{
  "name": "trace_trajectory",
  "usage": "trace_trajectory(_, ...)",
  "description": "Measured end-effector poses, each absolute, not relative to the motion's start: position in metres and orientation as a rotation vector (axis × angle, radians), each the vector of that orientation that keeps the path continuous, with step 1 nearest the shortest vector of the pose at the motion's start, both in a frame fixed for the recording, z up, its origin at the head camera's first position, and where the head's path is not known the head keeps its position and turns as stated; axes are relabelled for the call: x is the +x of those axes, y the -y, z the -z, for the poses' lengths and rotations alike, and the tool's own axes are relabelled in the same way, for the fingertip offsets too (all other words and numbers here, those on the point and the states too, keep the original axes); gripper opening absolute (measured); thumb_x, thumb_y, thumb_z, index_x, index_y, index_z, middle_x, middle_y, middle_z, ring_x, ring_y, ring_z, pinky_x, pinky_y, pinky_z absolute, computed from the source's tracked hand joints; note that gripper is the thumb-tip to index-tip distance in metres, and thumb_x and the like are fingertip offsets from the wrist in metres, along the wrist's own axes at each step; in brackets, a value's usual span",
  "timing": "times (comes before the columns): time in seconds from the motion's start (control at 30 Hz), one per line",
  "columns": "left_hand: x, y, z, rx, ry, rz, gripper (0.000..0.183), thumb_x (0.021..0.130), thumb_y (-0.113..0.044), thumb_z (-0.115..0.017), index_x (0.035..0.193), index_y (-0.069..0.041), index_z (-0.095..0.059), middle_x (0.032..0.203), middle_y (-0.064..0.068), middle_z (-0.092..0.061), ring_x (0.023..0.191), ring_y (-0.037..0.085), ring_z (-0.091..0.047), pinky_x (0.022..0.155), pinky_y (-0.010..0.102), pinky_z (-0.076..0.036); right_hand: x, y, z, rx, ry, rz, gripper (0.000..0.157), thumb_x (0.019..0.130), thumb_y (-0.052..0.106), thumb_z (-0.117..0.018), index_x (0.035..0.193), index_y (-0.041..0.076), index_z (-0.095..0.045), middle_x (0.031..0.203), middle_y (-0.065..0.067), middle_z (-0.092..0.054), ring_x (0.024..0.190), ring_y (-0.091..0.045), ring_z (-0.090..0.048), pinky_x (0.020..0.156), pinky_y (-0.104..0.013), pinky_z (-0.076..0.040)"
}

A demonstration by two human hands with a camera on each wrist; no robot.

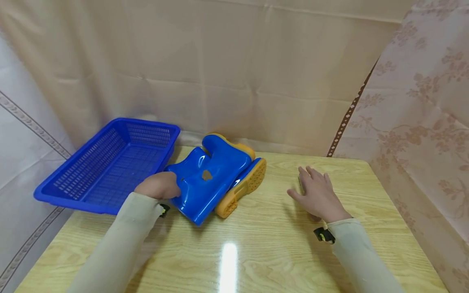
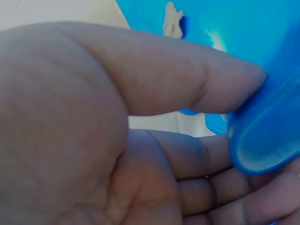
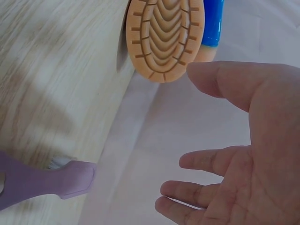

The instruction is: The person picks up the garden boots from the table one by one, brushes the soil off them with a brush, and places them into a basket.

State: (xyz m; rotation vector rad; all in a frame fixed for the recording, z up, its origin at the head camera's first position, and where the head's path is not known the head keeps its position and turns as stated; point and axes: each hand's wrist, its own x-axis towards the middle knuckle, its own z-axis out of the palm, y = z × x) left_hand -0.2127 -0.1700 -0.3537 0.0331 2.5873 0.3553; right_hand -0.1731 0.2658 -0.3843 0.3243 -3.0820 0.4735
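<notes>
My left hand (image 1: pixel 159 186) pinches the shaft of a shiny blue rain boot (image 1: pixel 223 162) with a yellow sole and a small brown patch. In the left wrist view the thumb lies on the blue rubber (image 2: pixel 262 140) and the fingers curl round its edge. Partly beneath it lies a second boot (image 1: pixel 247 185), its ridged yellow sole facing right. My right hand (image 1: pixel 318 197), fingers spread and holding nothing, hovers over the table to the right. A purple brush (image 3: pixel 77 178) with pale bristles lies below that hand in the right wrist view; in the head view the hand hides it.
A blue plastic basket (image 1: pixel 104 211) with slotted walls stands at the left, close to the left hand. The wood-grain table (image 1: pixel 271 252) ends at a beige curtain (image 1: pixel 227 81) at the back and a flowered cloth (image 1: pixel 432 134) on the right.
</notes>
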Motion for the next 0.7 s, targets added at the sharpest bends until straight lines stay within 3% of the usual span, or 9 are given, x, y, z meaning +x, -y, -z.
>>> trace_trajectory(0.17,-0.213,0.175,0.352,0.134,-2.603,-0.482,0.04,0.094,-0.01,-0.055,0.128,0.01,-0.058,0.11,0.018,-0.061,0.09,0.03,-0.057,0.079,0.043,-0.05,-0.174,-0.268,0.387,0.311,3.1,-0.479,0.085,0.1,0.047,-0.064,0.158,-0.007,-0.031,0.162,-0.033,-0.028,0.152,-0.05,-0.019,0.118,-0.074,-0.004)
trace_trajectory(0.3,-0.21,0.176,0.346,0.136,-2.619,-0.618,0.053,0.101,-0.019,-0.049,0.146,0.01,-0.045,0.137,0.028,-0.055,0.114,0.04,-0.057,0.096,0.057,-0.05,-0.174,-0.269,0.387,0.307,3.104,-0.489,0.085,0.1,0.045,-0.065,0.158,-0.007,-0.03,0.162,-0.033,-0.028,0.151,-0.05,-0.019,0.118,-0.074,-0.004)
trace_trajectory(0.4,-0.209,0.176,0.342,0.14,-2.629,-0.768,0.054,0.105,-0.024,-0.043,0.148,0.008,-0.041,0.143,0.032,-0.051,0.123,0.044,-0.055,0.1,0.06,-0.049,-0.174,-0.269,0.388,0.297,3.114,-0.502,0.087,0.1,0.047,-0.064,0.159,-0.006,-0.029,0.163,-0.033,-0.026,0.151,-0.051,-0.019,0.118,-0.074,-0.003)
trace_trajectory(0.57,-0.211,0.176,0.338,0.124,-2.552,-1.249,0.033,0.108,-0.024,-0.044,0.124,0.005,-0.049,0.13,0.03,-0.055,0.109,0.04,-0.064,0.085,0.05,-0.061,-0.175,-0.267,0.387,0.293,3.127,-0.515,0.089,0.1,0.052,-0.062,0.159,-0.006,-0.028,0.163,-0.034,-0.025,0.151,-0.051,-0.019,0.118,-0.073,-0.003)
trace_trajectory(0.7,-0.213,0.177,0.338,0.056,-2.473,-1.566,0.044,0.108,-0.032,-0.052,0.133,0.004,-0.045,0.141,0.029,-0.048,0.114,0.039,-0.063,0.083,0.044,-0.062,-0.176,-0.265,0.387,0.295,3.141,-0.521,0.09,0.1,0.053,-0.062,0.159,-0.006,-0.028,0.162,-0.035,-0.025,0.15,-0.052,-0.02,0.118,-0.073,-0.003)
